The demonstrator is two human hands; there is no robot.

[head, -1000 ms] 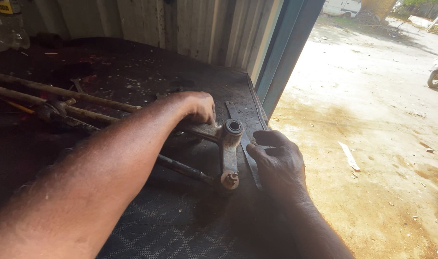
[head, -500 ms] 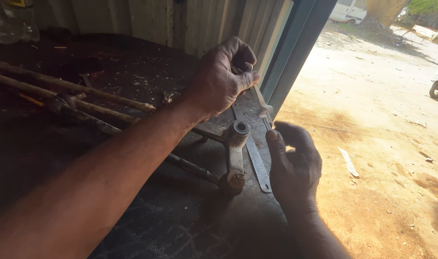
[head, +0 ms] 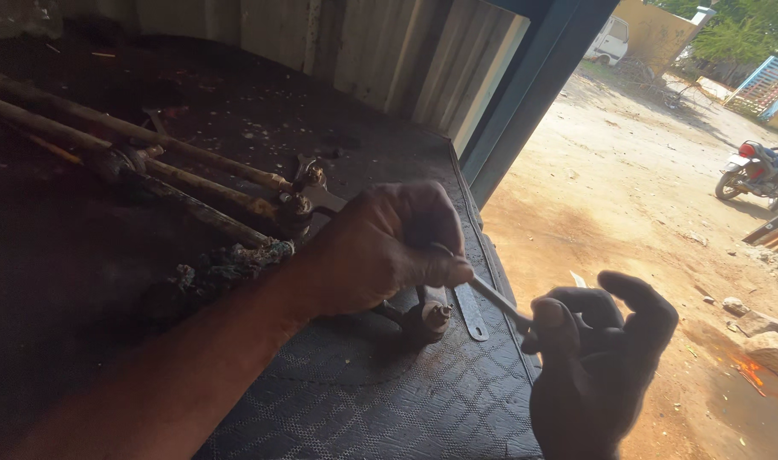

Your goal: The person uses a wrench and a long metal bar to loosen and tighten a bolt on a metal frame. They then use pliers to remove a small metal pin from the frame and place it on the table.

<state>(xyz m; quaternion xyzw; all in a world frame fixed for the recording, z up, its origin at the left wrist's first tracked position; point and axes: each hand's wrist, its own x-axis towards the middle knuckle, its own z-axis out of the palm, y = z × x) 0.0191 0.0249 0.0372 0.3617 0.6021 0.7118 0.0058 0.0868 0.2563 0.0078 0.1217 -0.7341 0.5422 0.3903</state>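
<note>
- The left hand [head: 389,251] is curled into a loose fist around one end of a thin, flat, dull-grey metal strip tool [head: 498,302], fingers wrapped over it.
- The right hand [head: 598,358], at four o'clock from the left, pinches the strip's other end between thumb and forefinger; its other fingers arch half open.
- The strip spans the gap between both hands, above the mat's right edge.
- A rusty, greasy steel linkage joint [head: 427,317] lies on the black diamond-textured rubber mat [head: 363,409], just below the left hand.
- Long, corroded round rods [head: 150,162] run off toward ten o'clock.
- A flat grey metal bar [head: 472,311] lies beside the joint.
</note>
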